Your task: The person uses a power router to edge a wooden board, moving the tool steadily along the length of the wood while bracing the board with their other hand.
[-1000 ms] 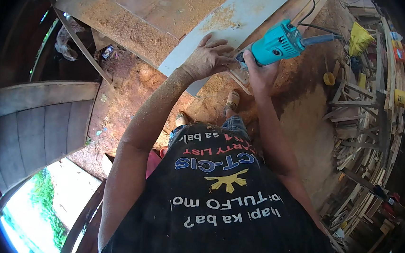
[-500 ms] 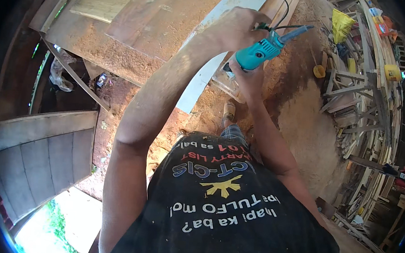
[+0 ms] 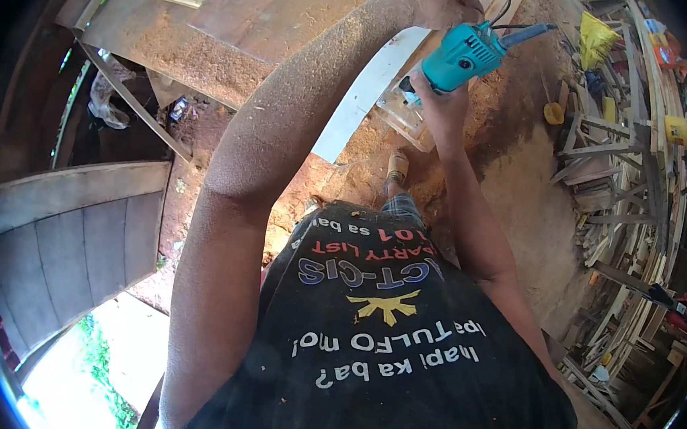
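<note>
Lettering (image 3: 362,343) across black shirt (image 3: 417,410), teal power tool (image 3: 462,58) in right hand (image 3: 442,108)

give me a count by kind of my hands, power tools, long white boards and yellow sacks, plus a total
Hands: 2 (left hand, right hand)
Power tools: 1 (teal power tool)
Long white boards: 1 (white board, partly hidden by the left arm)
Yellow sacks: 1 (yellow sack)
Total: 5
</note>
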Action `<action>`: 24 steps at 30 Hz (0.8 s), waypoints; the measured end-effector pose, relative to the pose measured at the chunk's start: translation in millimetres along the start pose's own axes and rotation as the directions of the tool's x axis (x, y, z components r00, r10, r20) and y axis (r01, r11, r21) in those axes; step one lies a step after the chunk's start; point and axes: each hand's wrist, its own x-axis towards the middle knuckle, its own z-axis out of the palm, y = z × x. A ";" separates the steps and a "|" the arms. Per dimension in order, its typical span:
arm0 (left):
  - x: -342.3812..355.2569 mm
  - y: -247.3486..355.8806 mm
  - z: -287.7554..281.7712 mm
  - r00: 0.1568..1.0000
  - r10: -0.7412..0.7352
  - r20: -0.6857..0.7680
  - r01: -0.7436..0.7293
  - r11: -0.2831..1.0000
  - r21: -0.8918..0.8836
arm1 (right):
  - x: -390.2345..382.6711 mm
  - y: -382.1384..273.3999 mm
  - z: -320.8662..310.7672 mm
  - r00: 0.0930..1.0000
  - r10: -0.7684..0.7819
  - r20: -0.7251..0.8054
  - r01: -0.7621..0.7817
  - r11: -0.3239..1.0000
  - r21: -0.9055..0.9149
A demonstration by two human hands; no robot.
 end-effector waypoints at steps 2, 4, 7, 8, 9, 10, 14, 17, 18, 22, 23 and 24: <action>0.7 0.2 1.2 0.999 0.004 0.049 -0.001 0.998 -0.063 | 0.8 7.8 -0.7 1.000 -0.007 0.006 0.007 1.000 0.021; -0.6 7.5 4.2 0.998 -0.058 0.001 0.058 0.997 0.046 | 1.4 7.0 0.4 1.000 -0.013 0.012 0.013 0.999 0.043; -11.1 13.0 6.9 0.995 -0.086 -0.046 0.090 0.992 0.091 | -2.6 4.8 2.3 0.999 0.004 0.035 -0.007 0.998 0.065; -17.8 13.6 8.4 0.995 -0.089 -0.050 0.093 0.991 0.094 | -3.7 4.6 4.3 1.000 -0.019 0.011 0.019 1.000 0.025; -26.1 16.8 11.4 0.988 -0.027 -0.155 0.047 0.991 0.129 | -4.6 5.2 4.2 0.999 -0.042 -0.016 0.042 0.999 -0.016; -33.5 17.9 16.5 0.968 0.043 -0.249 -0.002 0.986 0.165 | -5.6 7.9 2.3 0.999 -0.042 -0.024 0.041 0.999 -0.016; -119.1 -16.4 27.0 0.953 -0.120 -0.279 0.129 0.992 0.014 | -7.3 19.5 3.9 0.995 -0.038 -0.097 0.035 0.999 -0.034; -187.2 -51.9 46.1 0.995 0.007 -0.098 0.039 0.886 0.461 | -10.8 20.1 6.5 0.994 -0.051 -0.093 0.046 0.997 -0.064; -193.6 -50.7 52.2 0.996 0.048 -0.078 0.004 0.828 0.561 | -11.5 20.3 6.2 0.993 -0.078 -0.086 0.072 0.994 -0.078; -192.0 -57.0 58.6 0.998 0.061 -0.030 -0.025 0.737 0.676 | -20.0 13.5 6.6 0.993 -0.081 -0.084 0.070 0.989 -0.126; -190.3 -58.3 59.6 0.998 0.061 -0.034 -0.022 0.738 0.675 | -24.1 10.0 8.2 0.988 -0.119 -0.099 0.102 0.982 -0.161; -187.2 -56.5 60.3 0.999 0.043 -0.023 -0.015 0.720 0.694 | -26.7 6.8 9.3 0.981 -0.155 -0.118 0.129 0.972 -0.197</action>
